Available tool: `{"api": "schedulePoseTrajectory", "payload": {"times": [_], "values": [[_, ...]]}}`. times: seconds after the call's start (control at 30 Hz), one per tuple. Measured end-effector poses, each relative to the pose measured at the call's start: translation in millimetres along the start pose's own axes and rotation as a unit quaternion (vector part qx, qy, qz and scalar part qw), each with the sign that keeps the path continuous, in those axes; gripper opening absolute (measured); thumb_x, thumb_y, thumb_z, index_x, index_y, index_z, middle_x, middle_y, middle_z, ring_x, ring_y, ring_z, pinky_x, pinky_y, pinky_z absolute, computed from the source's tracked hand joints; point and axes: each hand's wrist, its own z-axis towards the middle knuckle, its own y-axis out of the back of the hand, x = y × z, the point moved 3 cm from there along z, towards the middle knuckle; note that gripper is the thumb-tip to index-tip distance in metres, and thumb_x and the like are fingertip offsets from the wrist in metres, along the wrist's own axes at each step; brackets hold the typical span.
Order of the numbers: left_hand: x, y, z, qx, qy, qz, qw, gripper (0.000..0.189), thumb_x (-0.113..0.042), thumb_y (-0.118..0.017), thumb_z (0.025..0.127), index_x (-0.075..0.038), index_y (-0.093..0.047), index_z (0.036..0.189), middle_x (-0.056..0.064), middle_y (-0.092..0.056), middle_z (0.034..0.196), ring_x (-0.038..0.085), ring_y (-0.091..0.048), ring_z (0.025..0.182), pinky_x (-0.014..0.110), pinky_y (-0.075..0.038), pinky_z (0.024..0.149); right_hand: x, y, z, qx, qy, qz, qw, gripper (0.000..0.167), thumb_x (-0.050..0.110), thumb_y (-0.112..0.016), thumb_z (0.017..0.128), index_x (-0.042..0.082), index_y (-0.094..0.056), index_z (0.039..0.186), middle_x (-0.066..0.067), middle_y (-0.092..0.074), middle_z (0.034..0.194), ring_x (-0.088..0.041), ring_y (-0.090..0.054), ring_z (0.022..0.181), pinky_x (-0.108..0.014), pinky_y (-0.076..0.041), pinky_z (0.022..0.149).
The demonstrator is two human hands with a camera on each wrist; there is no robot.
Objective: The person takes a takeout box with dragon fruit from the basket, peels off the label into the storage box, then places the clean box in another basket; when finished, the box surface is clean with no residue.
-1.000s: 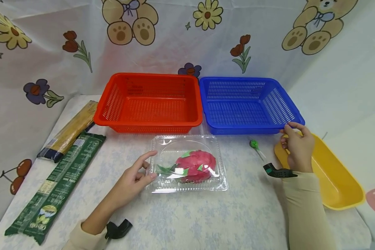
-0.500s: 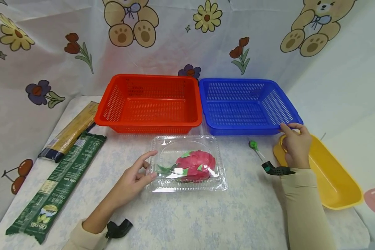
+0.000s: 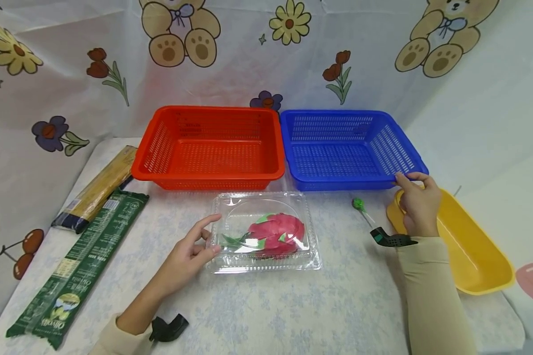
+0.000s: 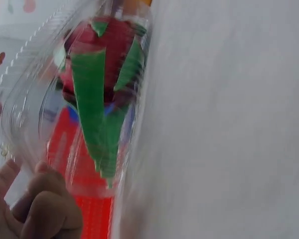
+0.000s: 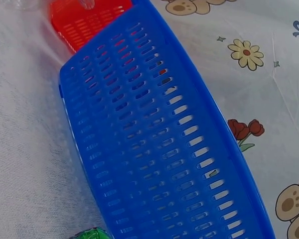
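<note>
Head view. Change over the last second: almost none. Both hands keep their places; only the camera drifts slightly, so the work looks to be at a pause, with nothing lifted or moved.
- Left hand [image 3: 188, 251]: fingers loosely extended, thumb and fingertips touching the left edge of the one clear plastic clamshell box [image 3: 264, 231], which lies flat at the middle of the table with its lid down. It is not clasped round the box.
- Inside the box: one pink-red dragon fruit with green scales [image 3: 276, 234].
- Right hand [image 3: 419, 202]: fingers curled on the near right corner of the one blue slotted plastic basket [image 3: 347, 148], gripping its rim.
- One red slotted plastic basket [image 3: 209, 148], touching the blue one on its left.
- One yellow plastic tray [image 3: 471, 246], just beside the right hand.
- One green wrapped lollipop [image 3: 361, 204], between box and tray.
- Two long pasta packets at the left: one green [image 3: 82, 261], one yellow with a dark end [image 3: 97, 190].

Left wrist view. One clamshell box [image 4: 65, 99] close up, blurred, fruit [image 4: 99, 69] inside; fingertips [image 4: 45, 199] at its edge.

Right wrist view. One blue basket [image 5: 159, 139], a part of the red basket [image 5: 84, 20], and the lollipop's green top [image 5: 92, 233]; the hand itself is out of view.
</note>
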Motion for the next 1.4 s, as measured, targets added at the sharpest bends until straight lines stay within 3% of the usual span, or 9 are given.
{"api": "schedulePoseTrajectory", "payload": {"times": [0.27, 0.53, 0.7, 0.83, 1.07, 1.27, 1.4], "values": [[-6.8, -12.6, 4.0, -0.080, -0.055, -0.055, 0.9938, 0.054, -0.001, -0.069, 0.096, -0.015, -0.051, 0.145, 0.011, -0.040, 0.085, 0.007, -0.029, 0.053, 0.026, -0.027, 0.043, 0.2, 1.0, -1.8, 0.003, -0.006, 0.003, 1.0000, 0.039, 0.020, -0.082, 0.087, 0.014, -0.050, 0.110, -0.002, -0.076, 0.087, -0.013, -0.031, 0.036, -0.024, -0.024, 0.037], [-21.8, -11.7, 9.2, -0.153, -0.119, -0.136, 0.9715, 0.050, 0.017, -0.060, 0.088, 0.001, -0.059, 0.135, 0.007, -0.037, 0.078, 0.010, -0.036, 0.052, 0.027, -0.032, 0.041, 1.1, 0.0, -3.1, 0.006, -0.008, -0.001, 0.9999, 0.040, 0.022, -0.082, 0.088, 0.016, -0.050, 0.111, -0.001, -0.076, 0.089, -0.014, -0.032, 0.037, -0.024, -0.025, 0.039], [-28.5, -9.6, 13.6, -0.157, -0.122, -0.148, 0.9686, 0.050, 0.018, -0.059, 0.087, 0.001, -0.061, 0.134, 0.005, -0.036, 0.077, 0.010, -0.035, 0.051, 0.028, -0.030, 0.040, -0.3, 3.3, -3.2, 0.006, -0.015, 0.008, 0.9998, 0.042, 0.023, -0.083, 0.087, 0.016, -0.050, 0.112, 0.001, -0.076, 0.089, -0.014, -0.032, 0.038, -0.024, -0.025, 0.039], [-36.1, -7.7, 18.6, -0.150, -0.105, -0.170, 0.9683, 0.049, 0.017, -0.057, 0.087, 0.002, -0.061, 0.134, 0.004, -0.036, 0.076, 0.011, -0.032, 0.051, 0.028, -0.027, 0.040, -1.2, 1.0, -3.4, 0.012, -0.005, 0.015, 0.9998, 0.044, 0.023, -0.084, 0.085, 0.015, -0.051, 0.112, -0.001, -0.077, 0.091, -0.014, -0.032, 0.038, -0.024, -0.026, 0.039], [-58.3, -5.1, 27.6, -0.135, -0.094, -0.222, 0.9611, 0.046, 0.013, -0.054, 0.089, 0.003, -0.060, 0.134, 0.001, -0.036, 0.073, 0.013, -0.030, 0.052, 0.029, -0.021, 0.039, -1.4, -1.7, -4.1, 0.018, -0.004, -0.007, 0.9998, 0.043, 0.028, -0.082, 0.087, 0.016, -0.051, 0.114, -0.002, -0.077, 0.096, -0.015, -0.034, 0.039, -0.023, -0.028, 0.040], [-76.8, -0.6, 47.0, -0.137, -0.112, -0.254, 0.9509, 0.046, 0.010, -0.053, 0.091, -0.002, -0.062, 0.134, 0.001, -0.036, 0.073, 0.014, -0.033, 0.054, 0.026, -0.024, 0.041, -1.1, -1.3, -3.6, 0.009, -0.006, -0.024, 0.9996, 0.051, 0.037, -0.085, 0.080, 0.018, -0.052, 0.114, 0.001, -0.076, 0.093, -0.015, -0.033, 0.039, -0.023, -0.027, 0.041], [-84.7, 1.2, 65.5, -0.145, -0.124, -0.273, 0.9429, 0.045, 0.007, -0.054, 0.092, -0.004, -0.063, 0.135, 0.002, -0.037, 0.071, 0.015, -0.033, 0.054, 0.023, -0.030, 0.042, -2.5, -0.2, -2.0, 0.007, -0.001, -0.023, 0.9997, 0.046, 0.033, -0.083, 0.084, 0.018, -0.052, 0.114, 0.002, -0.077, 0.092, -0.015, -0.032, 0.038, -0.024, -0.026, 0.040]]}}
